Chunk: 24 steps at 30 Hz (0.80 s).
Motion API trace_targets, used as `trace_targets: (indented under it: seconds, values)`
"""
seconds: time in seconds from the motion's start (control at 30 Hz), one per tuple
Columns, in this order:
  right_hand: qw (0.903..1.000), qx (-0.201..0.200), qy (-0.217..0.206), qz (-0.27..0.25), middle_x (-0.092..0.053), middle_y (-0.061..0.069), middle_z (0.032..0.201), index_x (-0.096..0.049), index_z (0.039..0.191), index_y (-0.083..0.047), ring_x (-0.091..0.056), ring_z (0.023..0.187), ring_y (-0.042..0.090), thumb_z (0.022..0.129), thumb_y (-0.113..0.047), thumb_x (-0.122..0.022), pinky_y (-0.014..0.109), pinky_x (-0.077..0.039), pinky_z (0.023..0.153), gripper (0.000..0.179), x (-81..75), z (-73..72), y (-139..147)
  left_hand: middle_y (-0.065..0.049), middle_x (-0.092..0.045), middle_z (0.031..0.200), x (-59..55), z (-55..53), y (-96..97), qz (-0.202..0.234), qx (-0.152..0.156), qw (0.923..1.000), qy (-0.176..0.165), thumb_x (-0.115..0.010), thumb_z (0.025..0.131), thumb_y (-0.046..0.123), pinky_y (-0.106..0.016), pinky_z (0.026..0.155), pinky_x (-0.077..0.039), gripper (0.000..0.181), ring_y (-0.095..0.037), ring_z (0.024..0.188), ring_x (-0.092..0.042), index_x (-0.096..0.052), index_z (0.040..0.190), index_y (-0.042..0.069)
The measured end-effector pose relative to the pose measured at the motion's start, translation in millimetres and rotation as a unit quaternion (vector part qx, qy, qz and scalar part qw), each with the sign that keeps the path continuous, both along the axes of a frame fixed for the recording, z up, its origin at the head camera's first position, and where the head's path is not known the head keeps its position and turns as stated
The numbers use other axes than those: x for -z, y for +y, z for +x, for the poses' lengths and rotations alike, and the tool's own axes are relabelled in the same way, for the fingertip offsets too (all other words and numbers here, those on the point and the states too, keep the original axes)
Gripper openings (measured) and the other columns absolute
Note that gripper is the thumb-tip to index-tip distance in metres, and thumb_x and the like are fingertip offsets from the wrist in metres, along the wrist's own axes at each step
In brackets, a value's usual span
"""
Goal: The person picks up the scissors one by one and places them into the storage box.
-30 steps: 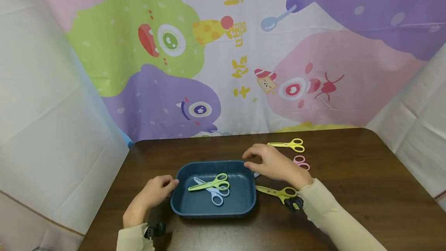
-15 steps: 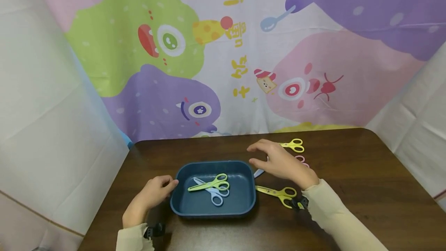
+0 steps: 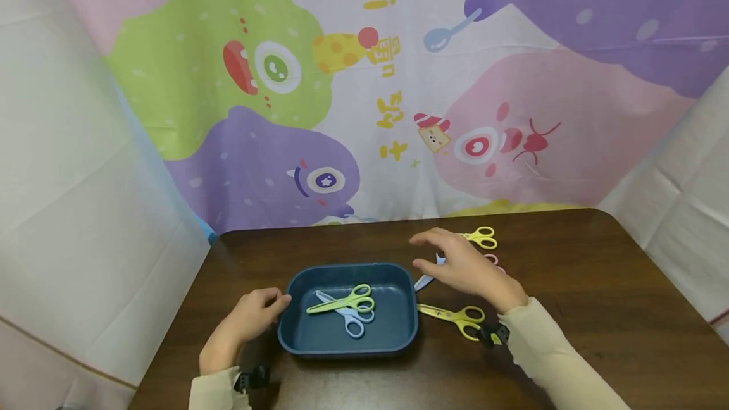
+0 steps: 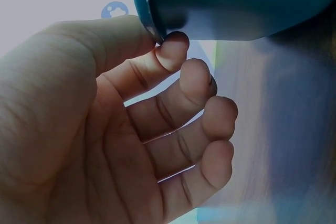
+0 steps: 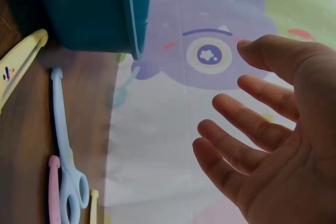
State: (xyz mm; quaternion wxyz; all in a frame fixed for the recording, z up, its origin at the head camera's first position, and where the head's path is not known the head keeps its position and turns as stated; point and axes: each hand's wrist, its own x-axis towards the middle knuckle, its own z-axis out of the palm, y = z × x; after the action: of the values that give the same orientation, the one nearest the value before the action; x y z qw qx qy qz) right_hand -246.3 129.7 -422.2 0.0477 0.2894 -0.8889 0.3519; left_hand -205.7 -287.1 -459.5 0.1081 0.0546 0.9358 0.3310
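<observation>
A dark blue plastic tray [image 3: 389,331] stands on the table; green scissors [image 3: 340,302] lie across light blue scissors [image 3: 354,326] inside it. At its left end my left hand [image 3: 249,316] pinches the rim between thumb and index finger, the other fingers loosely bent in the left wrist view. My right hand [image 3: 460,265] hovers past the tray's right end, fingers apart and holding nothing. Beneath it lies a second pair of light blue scissors [image 5: 64,145], partly hidden in the head view. Pink scissors [image 5: 54,190] lie beside these, mostly covered by the hand in the head view.
Dark yellow scissors [image 3: 454,316] lie right of the tray, close to the right wrist. Bright yellow scissors [image 3: 483,238] are near the table's back edge. A patterned cloth [image 3: 393,195] hangs behind the brown table [image 3: 592,309].
My right hand has moved right, away from the tray's rim, uncovering more of the light blue scissors on the table. The left hand and the tray stay put.
</observation>
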Motion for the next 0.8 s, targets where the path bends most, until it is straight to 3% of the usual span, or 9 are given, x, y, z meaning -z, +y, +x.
trace_targets:
  seconds: [0.37,0.6,0.8]
  values:
    - [0.9993,0.012,0.036,0.002,-0.069,0.009,0.128,-0.067,0.129,-0.007,-0.067,0.115,0.029,0.092,-0.021,-0.078,0.05,-0.055,0.097,0.041,12.1,0.0,10.7,-0.002,-0.053,0.068,0.9,-0.5,0.1,0.004,-0.004,1.0,-0.004,-0.058,0.106,0.029,-0.031,0.061,-0.042,0.035,-0.016,0.061,-0.052,-0.054,0.076,0.011]
    - [0.9994,0.021,0.029,0.0,-0.07,0.008,0.125,-0.068,0.128,-0.007,-0.067,0.112,0.027,0.091,-0.02,-0.079,0.049,-0.055,0.095,0.04,17.5,1.4,17.8,-0.002,-0.053,0.068,0.2,0.5,1.1,0.006,-0.004,1.0,-0.005,-0.058,0.106,0.028,-0.032,0.062,-0.042,0.035,-0.017,0.063,-0.052,-0.055,0.077,0.01]
    - [0.9991,0.036,0.017,0.011,-0.069,0.009,0.129,-0.067,0.129,-0.008,-0.064,0.119,0.028,0.091,-0.022,-0.079,0.05,-0.054,0.098,0.042,19.4,1.8,22.6,-0.002,-0.053,0.069,0.5,1.3,0.3,0.006,-0.007,0.9999,-0.007,-0.058,0.106,0.027,-0.032,0.062,-0.043,0.034,-0.017,0.063,-0.053,-0.055,0.077,0.01]
